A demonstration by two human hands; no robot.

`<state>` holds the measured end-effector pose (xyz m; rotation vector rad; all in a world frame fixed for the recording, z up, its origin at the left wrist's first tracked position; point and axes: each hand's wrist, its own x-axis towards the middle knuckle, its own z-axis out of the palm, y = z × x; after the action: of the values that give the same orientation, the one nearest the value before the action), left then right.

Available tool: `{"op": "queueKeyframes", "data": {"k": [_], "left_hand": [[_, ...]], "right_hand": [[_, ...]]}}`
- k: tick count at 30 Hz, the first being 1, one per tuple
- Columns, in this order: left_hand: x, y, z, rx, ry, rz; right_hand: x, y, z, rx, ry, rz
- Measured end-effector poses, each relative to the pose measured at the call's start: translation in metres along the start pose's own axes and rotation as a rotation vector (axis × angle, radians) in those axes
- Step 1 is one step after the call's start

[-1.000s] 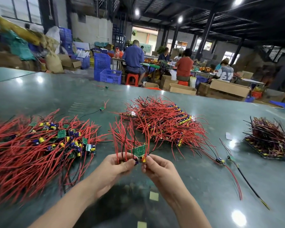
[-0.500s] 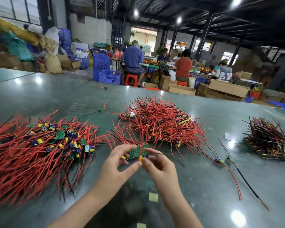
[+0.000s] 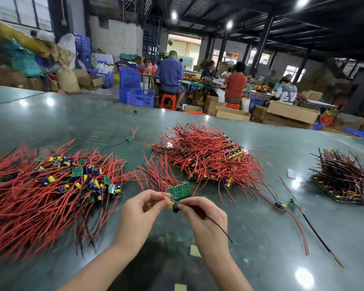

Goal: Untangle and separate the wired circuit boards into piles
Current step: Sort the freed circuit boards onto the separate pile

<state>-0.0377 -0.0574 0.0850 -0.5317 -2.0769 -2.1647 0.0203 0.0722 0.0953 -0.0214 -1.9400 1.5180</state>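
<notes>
Head view: small green rectangular circuit board (image 3: 179,190) with red wires, held up between both hands just above the glossy dark-green surface (image 3: 261,238), likely to keep its leads free of the heaps. Left hand (image 3: 142,211) pinching the red wires beside the board, fingers curled; right hand (image 3: 204,215) pinching the yellow and blue capacitors under the board, a black wire (image 3: 219,227) trailing over its back. Loose tangled heap of red-wired boards (image 3: 40,190) at left, apparently unsorted; neater red-wired stack (image 3: 208,156) beyond; darker stack (image 3: 343,177) far right, probably sorted.
</notes>
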Motion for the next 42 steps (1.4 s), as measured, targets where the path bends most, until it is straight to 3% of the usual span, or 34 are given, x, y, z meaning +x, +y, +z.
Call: {"op": "queueKeyframes", "data": {"k": [3, 6, 9, 14, 16, 20, 23, 29, 37, 40, 42], "left_hand": [[0.003, 0.001, 0.001, -0.284, 0.091, -0.197], [0.007, 0.008, 0.0, -0.515, 0.092, -0.424], [0.011, 0.01, -0.003, -0.573, 0.107, -0.535], [0.014, 0.01, -0.006, -0.479, 0.146, -0.539], [0.015, 0.01, -0.006, -0.487, 0.164, -0.514], [0.015, 0.013, -0.006, -0.612, 0.201, -0.45], [0.013, 0.013, -0.005, -0.729, 0.153, -0.486], [0.011, 0.009, 0.002, -0.874, 0.089, -0.538], [0.018, 0.007, -0.008, -0.873, 0.151, -0.499], [0.019, 0.007, -0.009, -0.879, 0.186, -0.476], [0.021, 0.007, -0.013, -0.893, 0.211, -0.468]], "right_hand": [[0.0, -0.001, 0.0, 0.194, -0.012, 0.134], [0.0, 0.0, 0.001, 0.276, -0.037, 0.13], [0.0, 0.001, 0.005, 0.265, -0.093, 0.026], [-0.002, 0.003, 0.003, 0.018, -0.136, -0.216], [-0.004, 0.0, 0.005, 0.07, -0.11, -0.117], [-0.005, -0.001, 0.016, 0.439, 0.048, 0.432], [-0.003, -0.003, 0.016, 0.657, 0.173, 0.623], [0.006, -0.006, 0.01, 0.926, 0.352, 0.782], [0.013, -0.006, -0.003, 0.929, 0.438, 0.786], [0.014, -0.006, -0.006, 0.914, 0.362, 0.782], [0.013, -0.007, -0.007, 0.89, 0.198, 0.779]]}}
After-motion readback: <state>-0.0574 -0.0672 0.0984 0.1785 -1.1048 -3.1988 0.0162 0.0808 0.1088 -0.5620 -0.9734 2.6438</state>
